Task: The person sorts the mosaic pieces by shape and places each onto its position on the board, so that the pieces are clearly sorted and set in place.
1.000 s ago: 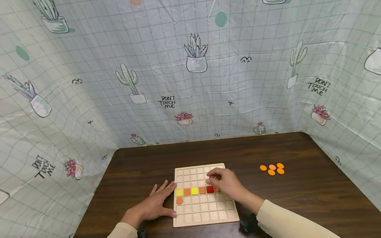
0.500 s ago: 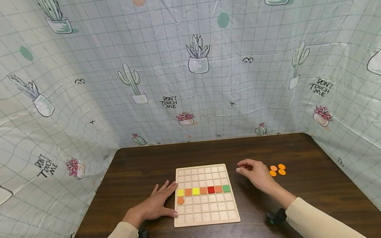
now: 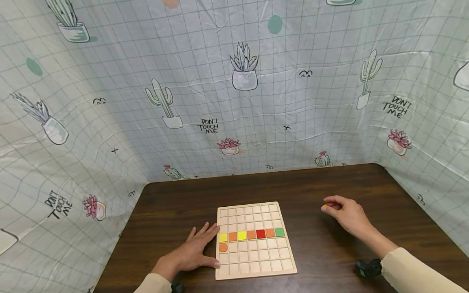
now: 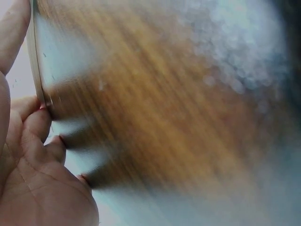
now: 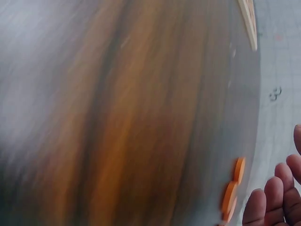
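Observation:
A pale wooden grid board (image 3: 256, 257) lies on the table, a row of coloured square tiles (image 3: 250, 235) across its middle and one orange disc (image 3: 223, 247) below the leftmost tile. My left hand (image 3: 190, 252) is spread along its left edge, fingers and thumb touching the rim; the left wrist view also shows the hand (image 4: 42, 188) against the edge. To the right of the board, my right hand (image 3: 348, 212) bends thumb and forefinger around another orange disc (image 3: 325, 205), mostly hidden. In the right wrist view, more orange discs (image 5: 229, 197) sit near the fingers (image 5: 273, 195).
A dark wood table (image 3: 176, 199) carries everything. Behind it hangs a cactus-print curtain (image 3: 198, 101), which also covers both sides. In the head view the right hand covers the other loose discs.
My right hand has moved from over the board rightward to the loose discs, uncovering the green tile at the row's right end. The left hand has stayed at the board's edge.

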The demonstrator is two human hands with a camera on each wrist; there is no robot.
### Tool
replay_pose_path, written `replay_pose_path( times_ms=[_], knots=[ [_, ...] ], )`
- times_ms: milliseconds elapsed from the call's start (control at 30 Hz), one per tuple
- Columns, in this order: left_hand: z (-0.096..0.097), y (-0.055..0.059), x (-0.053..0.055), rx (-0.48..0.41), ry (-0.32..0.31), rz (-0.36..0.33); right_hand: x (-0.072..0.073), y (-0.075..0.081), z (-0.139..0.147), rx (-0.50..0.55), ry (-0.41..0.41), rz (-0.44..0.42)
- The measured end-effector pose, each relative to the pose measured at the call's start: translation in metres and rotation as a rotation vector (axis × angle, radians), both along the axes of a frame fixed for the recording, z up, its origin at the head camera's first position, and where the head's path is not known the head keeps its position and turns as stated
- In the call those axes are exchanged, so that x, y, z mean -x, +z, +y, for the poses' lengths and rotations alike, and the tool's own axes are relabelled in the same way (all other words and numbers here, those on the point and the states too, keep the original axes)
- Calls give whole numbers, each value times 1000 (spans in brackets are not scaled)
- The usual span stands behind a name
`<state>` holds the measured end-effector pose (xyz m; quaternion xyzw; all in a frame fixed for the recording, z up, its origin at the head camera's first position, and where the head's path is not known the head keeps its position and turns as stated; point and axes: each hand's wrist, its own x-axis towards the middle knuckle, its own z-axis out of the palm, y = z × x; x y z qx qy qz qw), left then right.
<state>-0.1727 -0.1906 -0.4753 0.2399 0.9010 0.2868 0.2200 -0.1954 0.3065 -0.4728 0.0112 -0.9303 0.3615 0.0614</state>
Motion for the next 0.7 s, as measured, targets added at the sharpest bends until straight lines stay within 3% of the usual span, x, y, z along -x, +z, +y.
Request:
replay_pose_path(
  times_ms=[400,700],
  knots=[
    [0,1,-1,-7,3,2,-10,-10,26,-103,-14,-31],
    [0,0,0,0,7,6,-7,-13,30,-142,-29,-76]
  ],
)
